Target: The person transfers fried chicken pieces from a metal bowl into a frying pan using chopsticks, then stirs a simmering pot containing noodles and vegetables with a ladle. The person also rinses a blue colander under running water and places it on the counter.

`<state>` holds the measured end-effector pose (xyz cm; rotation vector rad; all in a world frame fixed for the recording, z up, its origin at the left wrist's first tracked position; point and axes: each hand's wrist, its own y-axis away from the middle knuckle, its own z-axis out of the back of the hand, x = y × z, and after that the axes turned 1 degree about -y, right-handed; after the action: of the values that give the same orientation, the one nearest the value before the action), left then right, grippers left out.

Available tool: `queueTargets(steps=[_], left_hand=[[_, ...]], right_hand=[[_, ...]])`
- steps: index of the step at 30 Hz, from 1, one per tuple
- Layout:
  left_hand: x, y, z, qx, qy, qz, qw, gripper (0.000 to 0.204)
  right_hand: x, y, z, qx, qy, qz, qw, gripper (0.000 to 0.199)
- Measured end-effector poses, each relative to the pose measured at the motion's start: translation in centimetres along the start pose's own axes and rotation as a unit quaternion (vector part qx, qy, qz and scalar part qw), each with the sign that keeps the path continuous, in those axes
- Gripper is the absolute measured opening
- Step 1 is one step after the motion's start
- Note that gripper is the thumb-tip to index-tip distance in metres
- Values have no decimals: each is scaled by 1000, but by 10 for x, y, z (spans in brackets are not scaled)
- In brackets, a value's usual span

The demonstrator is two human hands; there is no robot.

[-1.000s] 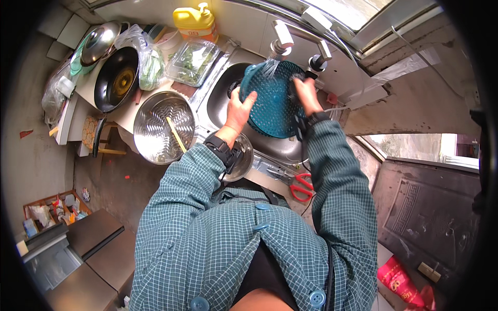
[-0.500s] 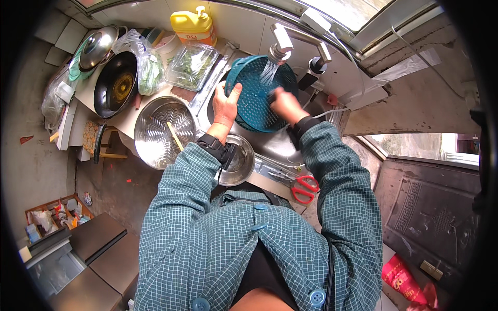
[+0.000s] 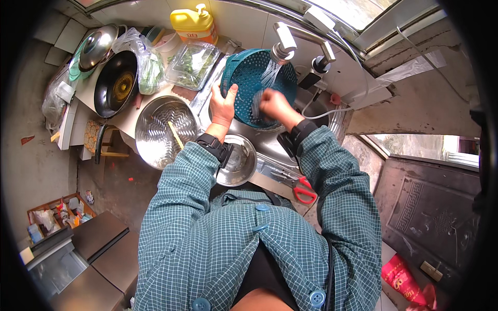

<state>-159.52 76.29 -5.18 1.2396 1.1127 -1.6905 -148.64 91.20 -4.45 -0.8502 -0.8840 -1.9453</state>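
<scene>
A teal plastic colander [image 3: 248,78] is tilted in the sink under running water. The tap [image 3: 282,42] pours a spray into it. My left hand [image 3: 223,106] grips the colander's left rim, thumb up along the edge. Inside the colander, my right hand [image 3: 277,107] is closed, its fingers against the perforated wall. A small dark grey thing [image 3: 256,105] shows at its fingertips, too blurred to name. Below my left wrist stands a small steel bowl [image 3: 239,163]; to its left is a larger steel basin [image 3: 158,127] with a pale stick in it.
Red-handled scissors [image 3: 304,191] lie near the front edge by my right forearm. On the left counter are a black frying pan [image 3: 115,85], a clear box of greens [image 3: 193,66] and a yellow pump jug [image 3: 193,23]. The steel sink [image 3: 280,140] surrounds the colander.
The colander has tipped, its opening now showing more. My right hand has moved left and slightly down inside it. My left hand keeps its grip on the rim.
</scene>
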Motion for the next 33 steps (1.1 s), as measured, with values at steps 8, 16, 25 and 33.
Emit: queueTargets(steps=[8, 16, 25, 33], left_hand=[[9, -1, -3, -2, 19, 0, 1000, 49], [-7, -7, -9, -2, -21, -68, 997, 46], [-46, -11, 4, 26, -142, -107, 984, 49], [-38, -18, 12, 21, -267, -237, 934, 67]], right_hand=[[7, 20, 7, 45, 331, 182, 925, 17], [52, 15, 5, 49, -202, 4, 978, 26], [-34, 4, 40, -247, 377, 106, 886, 9], [-50, 74, 31, -79, 323, 45, 942, 16]])
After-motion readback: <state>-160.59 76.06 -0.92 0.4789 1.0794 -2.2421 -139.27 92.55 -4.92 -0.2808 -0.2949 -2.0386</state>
